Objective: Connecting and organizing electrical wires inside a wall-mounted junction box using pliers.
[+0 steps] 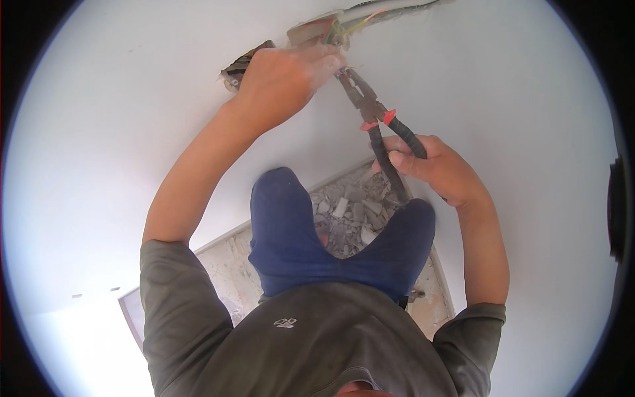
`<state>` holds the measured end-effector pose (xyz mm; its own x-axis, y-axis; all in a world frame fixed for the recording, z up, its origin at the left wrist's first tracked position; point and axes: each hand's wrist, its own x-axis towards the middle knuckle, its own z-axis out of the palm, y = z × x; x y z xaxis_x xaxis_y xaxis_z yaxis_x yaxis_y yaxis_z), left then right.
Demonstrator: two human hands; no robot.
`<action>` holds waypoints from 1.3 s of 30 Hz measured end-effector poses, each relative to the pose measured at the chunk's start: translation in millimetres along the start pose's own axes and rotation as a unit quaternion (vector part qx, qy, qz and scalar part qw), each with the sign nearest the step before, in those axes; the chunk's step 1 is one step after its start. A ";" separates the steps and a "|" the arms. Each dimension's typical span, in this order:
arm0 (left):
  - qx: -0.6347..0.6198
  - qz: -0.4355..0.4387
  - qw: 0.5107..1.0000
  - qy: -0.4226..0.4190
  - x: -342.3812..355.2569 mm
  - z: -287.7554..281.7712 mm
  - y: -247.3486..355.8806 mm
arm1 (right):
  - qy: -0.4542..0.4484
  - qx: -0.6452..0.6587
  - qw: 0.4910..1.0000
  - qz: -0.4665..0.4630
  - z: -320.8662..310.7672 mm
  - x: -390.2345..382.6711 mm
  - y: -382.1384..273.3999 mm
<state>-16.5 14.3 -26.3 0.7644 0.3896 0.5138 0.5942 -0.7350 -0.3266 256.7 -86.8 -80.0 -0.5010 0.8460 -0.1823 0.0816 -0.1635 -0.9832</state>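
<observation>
Nearest, the lower view is filled by a dark shirt (pixel 317 331), cut off at the bottom edge. Beyond it, much of the floor (pixel 231 271) is blocked by blue trousers (pixel 297 238), bent at 2 knees, between which angular, dusty grey-and-white rubble (pixel 357 208) is seen. Pliers (pixel 367 102) are held in the right hand (pixel 430 165), fingers partly hidden behind; the 2 black-wrapped handles, collared in red, are spread, and the metal is dull and brownish. Their nose is set at the fingertips of the left hand (pixel 284 83), where thin coloured wires (pixel 329 30) are pinched. The pinched lengths are mostly covered; whether anything is bitten by the jaws cannot be told. Behind, a rounded recess (pixel 305 34) and a ragged hole (pixel 241 66), partly masked by the left hand, are cut into the smooth white wall (pixel 529 165).
</observation>
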 end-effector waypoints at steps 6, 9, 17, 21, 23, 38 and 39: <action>0.006 0.004 1.000 0.011 -1.0 0.3 -0.5 | -0.024 0.087 0.995 0.046 0.4 -1.9 -5.0; 0.014 0.014 1.000 0.019 -1.1 0.2 -0.3 | -0.029 0.064 0.996 0.053 -4.5 0.3 1.8; 0.010 0.021 0.999 0.035 -1.3 6.4 -1.2 | -0.350 0.692 0.630 -0.047 82.8 27.7 79.9; 0.004 0.024 1.000 0.010 1.7 -1.2 2.0 | -0.331 0.615 0.702 -0.139 87.9 28.0 62.2; 0.001 0.024 1.000 0.008 -1.5 -2.5 1.7 | -0.190 0.470 0.855 -0.112 70.1 16.4 52.1; 0.020 0.016 1.000 -0.013 1.3 -3.1 2.2 | 0.165 -0.414 0.895 -0.014 14.9 -21.5 -47.4; 0.019 0.014 1.000 -0.013 0.4 -2.9 2.7 | 0.159 -0.433 0.887 -0.009 14.8 -21.6 -48.8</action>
<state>-15.3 10.8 -24.7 0.7868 0.3833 0.4838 0.5812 -0.7240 -0.3715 250.8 -104.6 -27.9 -0.2516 0.9675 -0.0248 0.7767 0.1866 -0.6016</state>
